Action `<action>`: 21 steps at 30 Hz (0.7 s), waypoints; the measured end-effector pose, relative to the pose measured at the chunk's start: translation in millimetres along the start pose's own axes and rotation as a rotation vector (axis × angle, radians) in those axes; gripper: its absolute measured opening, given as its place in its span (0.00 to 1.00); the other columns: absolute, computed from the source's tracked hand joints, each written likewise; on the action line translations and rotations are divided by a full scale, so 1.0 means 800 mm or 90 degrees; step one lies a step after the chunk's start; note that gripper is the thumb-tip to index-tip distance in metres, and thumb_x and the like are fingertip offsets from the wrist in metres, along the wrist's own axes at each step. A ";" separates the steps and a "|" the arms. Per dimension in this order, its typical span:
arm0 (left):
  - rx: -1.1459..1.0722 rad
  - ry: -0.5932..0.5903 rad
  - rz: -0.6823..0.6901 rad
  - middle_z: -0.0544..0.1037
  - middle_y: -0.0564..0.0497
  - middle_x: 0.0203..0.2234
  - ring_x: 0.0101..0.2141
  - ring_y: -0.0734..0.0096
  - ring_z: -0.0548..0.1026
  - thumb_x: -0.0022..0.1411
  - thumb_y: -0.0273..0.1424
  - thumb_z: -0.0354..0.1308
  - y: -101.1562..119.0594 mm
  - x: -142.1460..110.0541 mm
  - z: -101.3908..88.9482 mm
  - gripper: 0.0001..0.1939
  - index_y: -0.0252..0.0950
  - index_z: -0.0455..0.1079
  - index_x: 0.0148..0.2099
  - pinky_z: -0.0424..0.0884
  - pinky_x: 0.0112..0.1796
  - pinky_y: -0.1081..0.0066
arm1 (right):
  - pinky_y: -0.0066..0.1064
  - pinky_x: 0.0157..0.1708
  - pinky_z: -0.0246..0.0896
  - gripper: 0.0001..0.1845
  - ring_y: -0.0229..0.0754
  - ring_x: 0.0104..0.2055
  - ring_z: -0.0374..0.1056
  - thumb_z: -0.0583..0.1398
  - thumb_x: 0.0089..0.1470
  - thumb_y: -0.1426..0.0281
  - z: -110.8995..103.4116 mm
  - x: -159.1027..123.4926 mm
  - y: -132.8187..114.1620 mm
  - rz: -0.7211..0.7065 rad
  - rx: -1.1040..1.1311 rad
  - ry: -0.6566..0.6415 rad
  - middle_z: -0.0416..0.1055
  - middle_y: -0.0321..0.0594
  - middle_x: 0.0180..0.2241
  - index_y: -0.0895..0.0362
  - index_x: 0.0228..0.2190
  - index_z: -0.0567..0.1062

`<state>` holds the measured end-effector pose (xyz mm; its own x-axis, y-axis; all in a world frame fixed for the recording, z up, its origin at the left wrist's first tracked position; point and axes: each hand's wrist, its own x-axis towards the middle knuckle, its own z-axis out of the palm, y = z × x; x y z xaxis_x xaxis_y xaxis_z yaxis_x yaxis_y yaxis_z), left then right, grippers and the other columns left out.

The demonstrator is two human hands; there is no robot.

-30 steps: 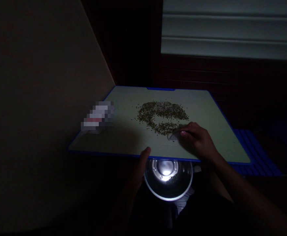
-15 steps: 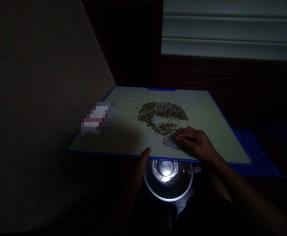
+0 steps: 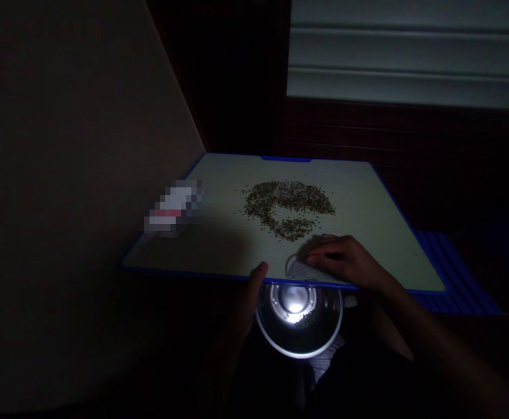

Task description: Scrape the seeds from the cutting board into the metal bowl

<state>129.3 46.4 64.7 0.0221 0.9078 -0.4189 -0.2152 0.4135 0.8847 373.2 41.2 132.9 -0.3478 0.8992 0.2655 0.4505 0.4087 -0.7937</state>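
Observation:
My right hand [image 3: 341,259] is closed in a pinch on a clear, half-round protractor [image 3: 300,269], which lies low over the near edge of a pale, blue-rimmed board [image 3: 385,233]. A few dark bits lie by the protractor's lower edge. Beyond it, small brown-green seeds [image 3: 289,198] are spread in a C-shaped patch. The thumb of my left hand [image 3: 254,288] hooks over the board's near edge; its other fingers are hidden below. Just under that edge, beside my left hand, is a shiny metal pot [image 3: 300,353] with some greenish seeds inside.
A blurred white and red package [image 3: 173,208] rests at the board's left edge, by a pale wall [image 3: 84,116]. Blue striped material [image 3: 450,267] lies beyond the right edge. A dark handle [image 3: 300,384] shows below the pot. The surroundings are very dim.
My right hand has drawn the protractor a short way toward me, down to the board's near edge. The left hand, the pot and the seed patch look unchanged.

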 end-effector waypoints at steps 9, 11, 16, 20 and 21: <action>0.004 0.039 0.001 0.80 0.45 0.52 0.59 0.53 0.72 0.58 0.44 0.68 0.006 -0.001 0.006 0.21 0.39 0.77 0.50 0.60 0.63 0.60 | 0.37 0.37 0.64 0.09 0.43 0.35 0.69 0.63 0.62 0.65 -0.002 -0.002 0.000 -0.008 0.002 -0.017 0.79 0.39 0.31 0.50 0.40 0.85; -0.007 0.011 -0.013 0.81 0.45 0.51 0.59 0.52 0.72 0.59 0.45 0.67 0.006 0.000 0.005 0.20 0.38 0.78 0.49 0.61 0.62 0.61 | 0.38 0.37 0.64 0.09 0.43 0.34 0.69 0.63 0.62 0.64 -0.002 -0.002 -0.001 -0.004 -0.007 -0.020 0.78 0.39 0.30 0.50 0.39 0.85; -0.012 0.057 0.032 0.80 0.49 0.53 0.60 0.55 0.71 0.57 0.42 0.69 0.012 -0.008 0.008 0.19 0.43 0.76 0.50 0.62 0.61 0.62 | 0.36 0.38 0.65 0.10 0.43 0.37 0.70 0.61 0.64 0.63 0.000 -0.003 0.001 0.025 -0.030 0.103 0.76 0.39 0.34 0.52 0.40 0.83; -0.003 0.055 0.020 0.81 0.48 0.50 0.59 0.55 0.72 0.60 0.41 0.66 0.020 -0.016 0.016 0.15 0.42 0.77 0.47 0.62 0.61 0.62 | 0.37 0.40 0.64 0.12 0.44 0.38 0.70 0.59 0.65 0.63 -0.002 -0.004 0.015 0.058 -0.129 0.345 0.73 0.41 0.35 0.54 0.40 0.80; -0.007 0.074 0.023 0.82 0.48 0.49 0.58 0.55 0.73 0.60 0.40 0.66 0.022 -0.018 0.018 0.14 0.42 0.77 0.46 0.62 0.61 0.62 | 0.38 0.42 0.64 0.12 0.45 0.40 0.69 0.58 0.65 0.63 -0.003 -0.004 0.020 0.066 -0.164 0.402 0.73 0.41 0.36 0.55 0.40 0.80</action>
<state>139.2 42.0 89.3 -0.0989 0.9077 -0.4077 -0.2251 0.3787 0.8977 384.0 45.3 120.7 0.2187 0.8225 0.5250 0.6634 0.2692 -0.6982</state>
